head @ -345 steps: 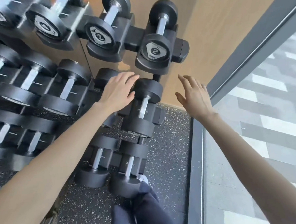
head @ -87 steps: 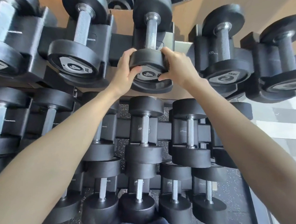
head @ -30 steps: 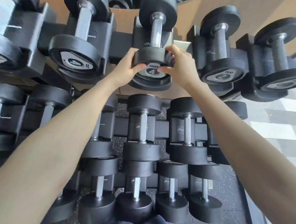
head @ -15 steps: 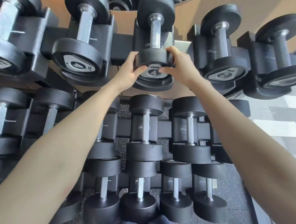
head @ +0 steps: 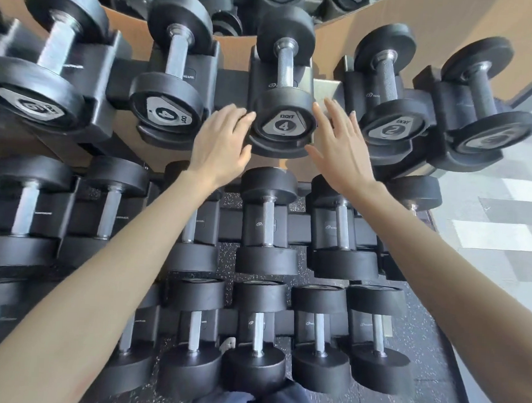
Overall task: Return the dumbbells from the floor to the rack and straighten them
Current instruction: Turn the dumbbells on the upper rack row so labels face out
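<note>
A black dumbbell marked 4 (head: pixel 282 122) rests in its cradle on the top row of the black rack (head: pixel 234 82), its label upright toward me. My left hand (head: pixel 221 143) is open just left of its near head, fingertips close to the rim. My right hand (head: pixel 338 143) is open just right of that head, fingers spread, apart from it. Neither hand holds anything.
Another dumbbell marked 4 (head: pixel 167 113) sits to the left, a dumbbell marked 2 (head: pixel 388 127) to the right. Two lower rows hold several more dumbbells (head: pixel 267 232). Speckled rubber floor (head: pixel 421 332) lies below, grey carpet tiles (head: pixel 503 238) at right. My dark trouser legs (head: pixel 257 401) show at bottom.
Both hands gripped the near head of the dumbbell marked 4 and turned it; now they have let go and opened beside it. The label reads upright.
</note>
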`<state>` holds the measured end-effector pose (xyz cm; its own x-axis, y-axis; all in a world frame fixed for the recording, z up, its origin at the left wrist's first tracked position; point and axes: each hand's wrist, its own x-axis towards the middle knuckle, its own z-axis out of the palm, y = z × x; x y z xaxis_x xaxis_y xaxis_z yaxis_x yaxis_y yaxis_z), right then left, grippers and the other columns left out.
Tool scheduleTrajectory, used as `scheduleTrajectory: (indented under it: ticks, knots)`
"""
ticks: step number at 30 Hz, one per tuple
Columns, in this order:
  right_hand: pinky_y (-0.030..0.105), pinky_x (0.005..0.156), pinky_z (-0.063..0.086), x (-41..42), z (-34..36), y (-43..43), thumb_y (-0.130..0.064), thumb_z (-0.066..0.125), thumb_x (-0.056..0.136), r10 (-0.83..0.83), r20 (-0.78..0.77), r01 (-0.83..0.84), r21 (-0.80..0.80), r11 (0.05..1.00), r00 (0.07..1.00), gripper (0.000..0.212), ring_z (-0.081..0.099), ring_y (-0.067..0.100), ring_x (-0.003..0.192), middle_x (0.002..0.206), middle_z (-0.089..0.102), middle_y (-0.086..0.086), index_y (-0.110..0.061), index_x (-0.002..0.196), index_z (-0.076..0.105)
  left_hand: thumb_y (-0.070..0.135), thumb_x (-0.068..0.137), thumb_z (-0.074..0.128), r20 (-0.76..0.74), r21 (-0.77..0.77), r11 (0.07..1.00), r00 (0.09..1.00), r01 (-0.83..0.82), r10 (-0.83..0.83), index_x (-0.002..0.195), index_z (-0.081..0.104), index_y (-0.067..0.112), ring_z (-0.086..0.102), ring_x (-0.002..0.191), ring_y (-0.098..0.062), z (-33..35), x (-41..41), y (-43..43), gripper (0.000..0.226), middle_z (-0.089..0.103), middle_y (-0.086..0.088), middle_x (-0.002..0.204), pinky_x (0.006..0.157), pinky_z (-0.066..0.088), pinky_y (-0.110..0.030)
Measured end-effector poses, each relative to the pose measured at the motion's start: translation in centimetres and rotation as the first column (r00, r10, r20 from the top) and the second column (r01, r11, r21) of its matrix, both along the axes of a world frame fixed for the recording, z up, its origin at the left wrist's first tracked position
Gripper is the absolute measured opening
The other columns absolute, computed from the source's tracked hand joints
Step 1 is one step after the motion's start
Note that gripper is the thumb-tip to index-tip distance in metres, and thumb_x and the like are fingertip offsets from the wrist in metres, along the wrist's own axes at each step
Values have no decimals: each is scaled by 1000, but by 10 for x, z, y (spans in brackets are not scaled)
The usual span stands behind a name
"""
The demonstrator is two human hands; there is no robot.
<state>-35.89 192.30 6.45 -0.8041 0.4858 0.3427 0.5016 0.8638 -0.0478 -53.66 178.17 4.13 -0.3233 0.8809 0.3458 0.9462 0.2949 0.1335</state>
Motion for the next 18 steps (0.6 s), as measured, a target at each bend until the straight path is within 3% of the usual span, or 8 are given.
scheduleTrajectory:
  ticks: [6, 18]
  knots:
    - [51, 115, 12, 30, -13, -45, -31, 52, 90, 30, -8, -29, 42, 999, 1000, 65, 20, 29, 141, 150, 28, 17, -6, 144, 25, 39, 90, 44, -94, 39, 996, 992, -79, 82, 141, 41, 16, 33, 137, -29, 3, 43, -56, 56, 45, -10, 143, 115, 20, -45]
    - [52, 113, 18, 46, -34, -125, -31, 50, 90, 213, 42, -213, -25, 977, 976, 61, 26, 31, 138, 147, 32, 19, -5, 141, 30, 37, 88, 44, -108, -16, 948, 943, -317, 314, 136, 48, 16, 43, 129, -32, -20, 93, -174, 52, 52, -13, 136, 109, 28, -49]
